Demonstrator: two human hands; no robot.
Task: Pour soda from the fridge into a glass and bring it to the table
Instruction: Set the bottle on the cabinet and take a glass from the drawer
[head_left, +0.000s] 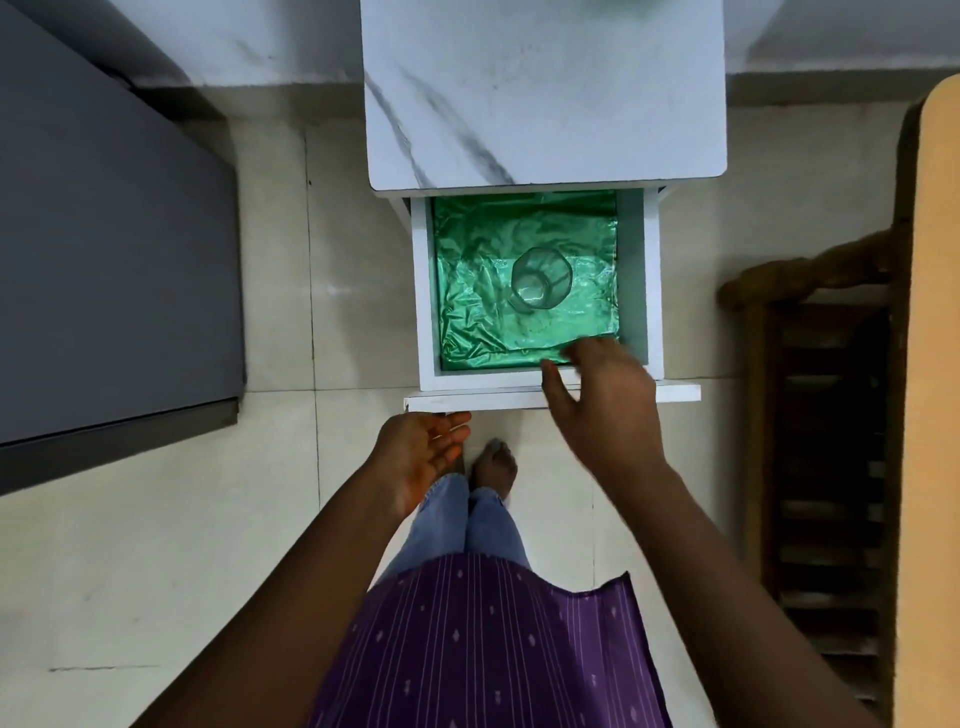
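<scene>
A clear faceted glass (540, 280) stands upright in a pulled-out white drawer (426, 312) lined with crinkled green foil. My right hand (602, 400) hovers over the drawer's front edge, fingers spread, just below and right of the glass, holding nothing. My left hand (421, 452) is palm up below the drawer front, fingers apart, also holding nothing. No soda and no fridge are recognisable in view.
The drawer belongs to a small white marble-patterned table (545, 93). A large dark grey surface (104, 249) fills the left. A dark wooden rack (831, 415) and an orange panel (935, 364) stand at the right. My feet are on a pale tiled floor (156, 545).
</scene>
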